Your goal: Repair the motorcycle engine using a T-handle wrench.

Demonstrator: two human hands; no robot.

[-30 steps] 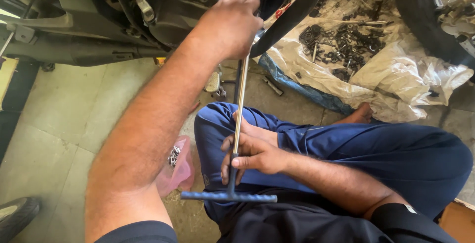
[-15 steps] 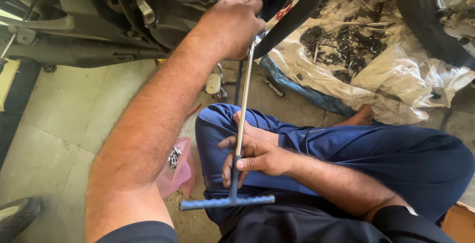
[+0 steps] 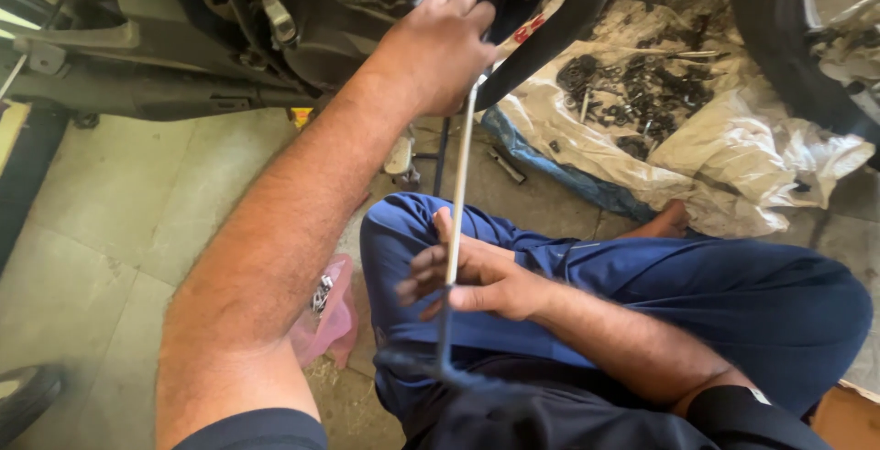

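I am holding the top of the T-handle wrench (image 3: 456,230) against the motorcycle engine (image 3: 348,19) with my closed left hand (image 3: 440,47), while my right hand (image 3: 477,276) is pinching the shaft lower down; next I judge a steady spin is needed.

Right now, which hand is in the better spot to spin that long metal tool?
Probably the right hand. Its fingers wrap the T-handle wrench mid-shaft, near the blurred crossbar. The left hand is stretched up at the tool's far tip under the motorcycle, seemingly just steadying it.

Left hand (image 3: 440,47) reaching forward, fisted; right hand (image 3: 477,276) fingers curled.
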